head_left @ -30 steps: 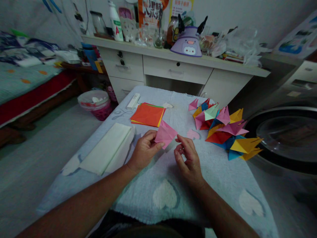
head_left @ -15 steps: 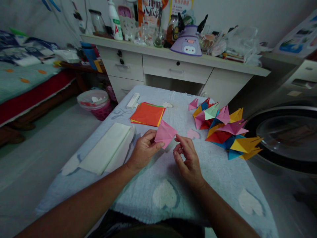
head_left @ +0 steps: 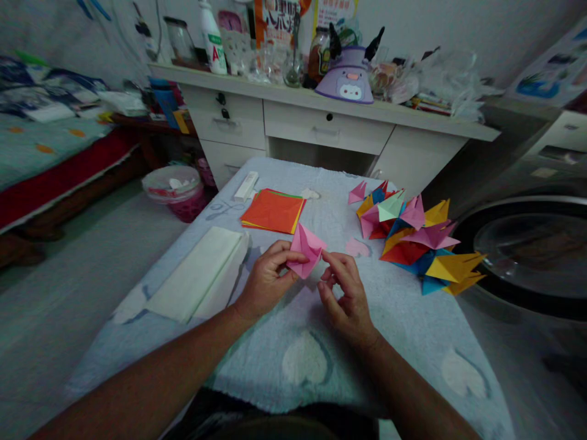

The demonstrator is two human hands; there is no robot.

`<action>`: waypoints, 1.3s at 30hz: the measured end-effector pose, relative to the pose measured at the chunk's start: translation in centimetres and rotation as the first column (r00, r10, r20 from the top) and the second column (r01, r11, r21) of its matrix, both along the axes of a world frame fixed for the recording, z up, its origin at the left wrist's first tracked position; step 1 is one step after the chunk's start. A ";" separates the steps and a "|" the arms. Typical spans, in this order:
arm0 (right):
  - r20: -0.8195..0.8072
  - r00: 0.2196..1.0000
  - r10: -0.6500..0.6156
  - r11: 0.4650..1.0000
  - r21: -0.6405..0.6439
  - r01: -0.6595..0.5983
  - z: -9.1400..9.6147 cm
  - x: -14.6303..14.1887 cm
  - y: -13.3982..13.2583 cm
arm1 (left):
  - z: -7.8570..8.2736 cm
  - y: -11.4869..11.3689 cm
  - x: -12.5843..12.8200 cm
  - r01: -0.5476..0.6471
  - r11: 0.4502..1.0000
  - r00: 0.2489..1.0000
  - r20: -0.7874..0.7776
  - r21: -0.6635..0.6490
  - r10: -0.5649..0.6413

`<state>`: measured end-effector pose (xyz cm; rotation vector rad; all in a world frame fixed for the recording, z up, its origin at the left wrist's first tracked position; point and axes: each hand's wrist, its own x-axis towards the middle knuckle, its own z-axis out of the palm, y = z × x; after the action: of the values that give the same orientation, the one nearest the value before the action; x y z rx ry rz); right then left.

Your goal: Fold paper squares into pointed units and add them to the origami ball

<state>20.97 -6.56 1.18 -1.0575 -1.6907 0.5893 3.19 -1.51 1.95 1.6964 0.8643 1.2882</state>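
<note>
A folded piece of pink origami paper (head_left: pixel 302 238) is pinched at its left side by my left hand (head_left: pixel 266 278), with a finger pressed into its opened fold. My right hand (head_left: pixel 347 294) has its index fingertip against the paper's right corner. The thumb of that hand stands apart, and its other fingers are curled loosely. Just beyond the pink paper lies a stack of square coloured paper (head_left: pixel 273 211), orange-red on top. To the right, several folded paper pieces (head_left: pixel 415 238) in pink, yellow, blue, red and pale green sit in a cluster.
A light blue cloth (head_left: pixel 257 366) covers the table. On its left lie a folded whitish sheet (head_left: pixel 197 275) and a small white box (head_left: pixel 246 186). A white desk (head_left: pixel 321 125) stands behind, a lined bin (head_left: pixel 183 198) at left, a front-loading washer (head_left: pixel 564 177) at right.
The pink paper has been turned and its fold spread, so an inner pocket shows. A left finger has moved over onto its front, and the right index fingertip now meets the corner.
</note>
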 end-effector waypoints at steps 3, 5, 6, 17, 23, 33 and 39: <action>0.014 1.000 -0.003 1.000 0.008 0.003 0.0 0.0 0.0 | 0.1 0.0 0.1 0.008 0.999 1.000 0.004 0.047 -0.008; 0.023 1.000 -0.005 1.000 0.018 0.005 0.0 0.0 0.0 | 0.2 0.0 0.2 -0.001 0.999 1.000 -0.004 0.054 0.001; 0.026 1.000 -0.005 1.000 0.022 0.004 0.1 0.0 0.0 | 0.2 0.0 0.2 -0.004 0.999 1.000 -0.008 0.053 0.005; 0.068 0.998 0.017 0.999 0.050 -0.020 0.2 0.1 -0.2 | -0.5 0.1 0.0 0.026 0.999 0.999 -0.033 0.035 -0.025; 0.088 0.996 0.002 0.995 0.095 -0.011 0.3 0.2 0.0 | -0.3 -0.1 0.1 0.059 0.998 0.997 -0.057 0.031 -0.058; 0.049 0.998 -0.032 0.990 0.141 0.025 0.1 0.1 0.3 | -0.9 -0.2 0.6 0.146 0.982 0.985 0.113 -0.119 -0.133; 0.040 0.999 -0.034 0.994 0.101 0.030 0.3 0.2 0.4 | -0.5 -0.1 0.2 0.149 0.988 0.988 -0.054 0.030 -0.148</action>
<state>21.18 -6.17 1.47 -1.0294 -1.7181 0.4598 3.39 -1.66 1.47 1.7927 0.7343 1.1691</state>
